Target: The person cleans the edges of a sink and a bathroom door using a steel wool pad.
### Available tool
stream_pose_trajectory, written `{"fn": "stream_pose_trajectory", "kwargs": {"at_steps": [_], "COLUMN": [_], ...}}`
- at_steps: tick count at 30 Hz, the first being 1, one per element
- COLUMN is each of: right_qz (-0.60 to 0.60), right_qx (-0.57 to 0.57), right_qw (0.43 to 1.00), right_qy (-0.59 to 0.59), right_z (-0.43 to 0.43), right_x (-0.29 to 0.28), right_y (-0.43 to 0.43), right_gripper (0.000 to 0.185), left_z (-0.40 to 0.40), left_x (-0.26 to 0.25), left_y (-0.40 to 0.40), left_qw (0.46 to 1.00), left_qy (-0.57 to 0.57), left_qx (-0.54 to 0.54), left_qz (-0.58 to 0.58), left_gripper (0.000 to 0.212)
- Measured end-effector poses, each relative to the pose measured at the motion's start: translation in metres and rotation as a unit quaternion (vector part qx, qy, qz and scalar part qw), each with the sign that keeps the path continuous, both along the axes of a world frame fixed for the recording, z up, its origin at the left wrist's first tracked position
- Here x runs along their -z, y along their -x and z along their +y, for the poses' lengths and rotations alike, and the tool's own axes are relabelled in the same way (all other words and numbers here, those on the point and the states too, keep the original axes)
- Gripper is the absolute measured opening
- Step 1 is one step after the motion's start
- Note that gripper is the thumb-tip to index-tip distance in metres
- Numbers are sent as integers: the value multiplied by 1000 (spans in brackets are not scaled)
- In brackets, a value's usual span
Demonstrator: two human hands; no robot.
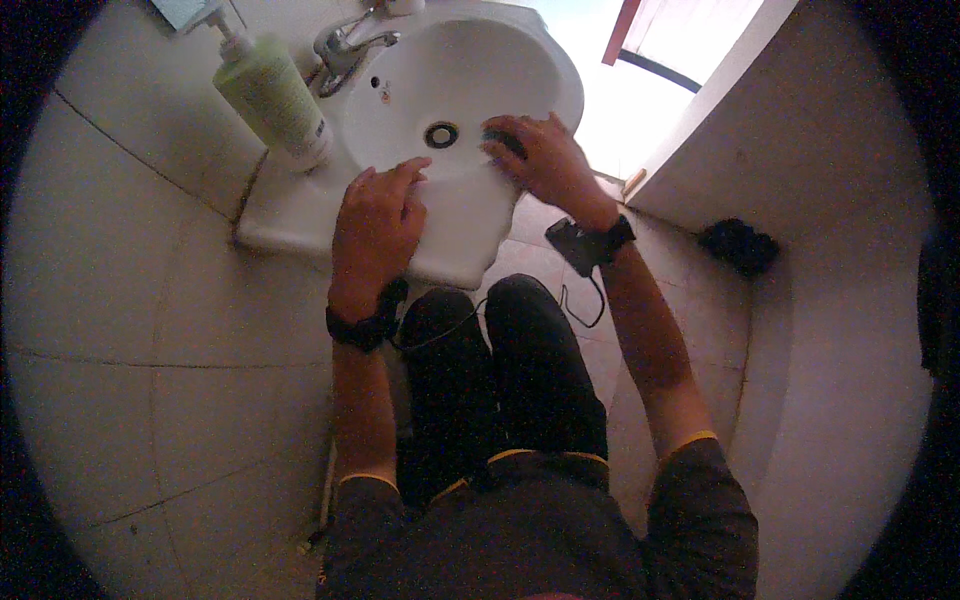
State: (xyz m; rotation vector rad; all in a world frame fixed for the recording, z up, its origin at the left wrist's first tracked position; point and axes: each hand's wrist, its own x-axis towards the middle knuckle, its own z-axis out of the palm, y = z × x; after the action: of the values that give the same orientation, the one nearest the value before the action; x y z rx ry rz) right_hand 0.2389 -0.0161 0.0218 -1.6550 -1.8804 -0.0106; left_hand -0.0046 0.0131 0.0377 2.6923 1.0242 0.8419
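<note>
A white ceramic washbasin (465, 60) stands before me, its round drain (441, 136) in the bowl. My left hand (381, 217) is above the basin's near left rim, palm down, fingers slightly bent and apart, holding nothing. Over the right side of the bowl, my right hand (544, 159) curls round a small dark object (504, 139); the fingers hide most of it and its kind is unclear. Behind the bowl at the left is a chrome faucet (346, 49). A pale green pump bottle (274, 97) stands on the basin's left ledge.
A tiled wall (150, 300) runs close along the left. To the right are a wall edge (720, 112) and a dark bundled item (740, 246) on the tiled floor (540, 255). Both wrists wear black bands, with cables hanging near my knees (517, 322). Bright light comes from the opening beyond.
</note>
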Motion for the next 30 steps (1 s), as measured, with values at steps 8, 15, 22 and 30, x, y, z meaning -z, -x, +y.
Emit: {"fn": "stream_pose_trajectory", "kwargs": {"at_steps": [8,15,22,30], "right_qz": [-11,-19,36,28], "right_qx": [-20,-34,-54,-37], "right_qw": [999,995,995,996], "right_qy": [-48,-91,-82,-76], "right_z": [-27,-32,-28,-29], "right_x": [-13,-30,-36,-47], "right_y": [52,68,71,82], "right_gripper": [35,33,33,36], "left_z": [-1,-11,-10,-6], "left_x": [-10,-28,-42,-48], "left_y": [18,36,39,47], "left_qw": [1000,999,1000,1000], "left_qy": [9,-4,14,-2], "left_qx": [0,11,-9,5], "left_qz": [-20,-48,-13,-20], "left_gripper": [34,34,34,33]}}
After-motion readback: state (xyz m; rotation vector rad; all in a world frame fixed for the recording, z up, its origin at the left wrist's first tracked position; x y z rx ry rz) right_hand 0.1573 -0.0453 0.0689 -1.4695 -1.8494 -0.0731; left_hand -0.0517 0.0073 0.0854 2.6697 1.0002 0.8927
